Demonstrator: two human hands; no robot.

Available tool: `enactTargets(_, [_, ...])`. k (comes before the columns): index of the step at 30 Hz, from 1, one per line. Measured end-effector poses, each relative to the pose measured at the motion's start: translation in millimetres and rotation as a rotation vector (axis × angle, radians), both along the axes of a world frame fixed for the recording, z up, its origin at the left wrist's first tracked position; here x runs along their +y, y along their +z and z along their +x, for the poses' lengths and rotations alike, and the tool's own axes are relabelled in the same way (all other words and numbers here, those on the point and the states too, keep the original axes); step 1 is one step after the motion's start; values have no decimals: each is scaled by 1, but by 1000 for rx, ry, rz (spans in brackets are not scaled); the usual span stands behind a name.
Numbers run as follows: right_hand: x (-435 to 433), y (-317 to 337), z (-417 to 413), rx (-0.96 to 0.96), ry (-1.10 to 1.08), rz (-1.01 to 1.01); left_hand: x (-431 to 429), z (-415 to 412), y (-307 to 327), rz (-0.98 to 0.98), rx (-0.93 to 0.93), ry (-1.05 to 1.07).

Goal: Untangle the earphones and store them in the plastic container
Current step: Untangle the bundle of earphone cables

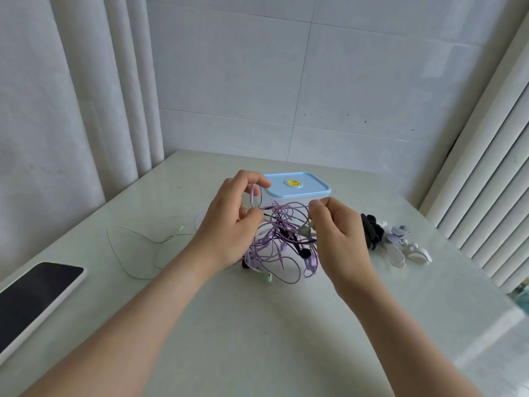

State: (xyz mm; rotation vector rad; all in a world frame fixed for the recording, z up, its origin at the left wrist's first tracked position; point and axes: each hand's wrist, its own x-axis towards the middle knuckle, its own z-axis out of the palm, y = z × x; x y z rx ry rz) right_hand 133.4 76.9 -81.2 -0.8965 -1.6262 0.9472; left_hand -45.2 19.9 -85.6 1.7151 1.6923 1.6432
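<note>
Left hand: the left hand (229, 224) is raised above the counter (257, 325), its thumb and fingers (252, 179) pinched closed on a loop of purple cord at the upper left of the tangle.
Right hand: the right hand (340, 239) is at the right side of the tangle, thumb and forefinger pressed together on a strand near the top; the other fingers are curled in.
Earphones: the tangled earphones (282, 239) hang between the two hands as a loose knot, mostly purple cord with a black cord and black earbuds mixed in; the lower loops reach the counter.
Green cord: a thin pale green cord (126, 253) trails off to the left across the counter, and a green earbud (269, 277) lies at the bottom edge of the tangle; whether both belong to one set is hard to tell.
Plastic container: the plastic container (297, 186) stands just behind the tangle, clear-walled, with its light blue lid on and a yellow round mark in the lid's middle.
Side items: a black piece (372, 232) and several white pieces (406, 247) sit in a cluster to the right of the right hand.
Phone: a phone (34, 293) with a dark screen lies at the left edge of the counter, well apart from the earphones.
</note>
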Motion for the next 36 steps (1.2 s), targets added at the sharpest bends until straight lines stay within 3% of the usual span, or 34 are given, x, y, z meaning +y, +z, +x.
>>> enactTargets(4, [7, -4, 1, -75, -114, 133, 0, -3, -3, -10, 11, 46])
enactTargets(8, [10, -5, 5, -217, -195, 272, -1, -8, 3, -77, -235, -77])
enactTargets(10, [8, -7, 5, -244, -181, 306, 0, -10, 4, -75, -269, -82])
enactTargets(14, [13, -7, 7, -302, -224, 323, 0, -11, 2, -60, -167, -8])
enactTargets(21, [10, 2, 7, 44, 45, -85, 3, -6, -6, 78, 302, 177])
enactTargets(32, [14, -1, 9, 77, 142, -165, 9, -17, -12, 98, 359, 306])
enactTargets(36, [15, -2, 9, 24, 48, -85, 10, -19, -15, 43, 359, 283])
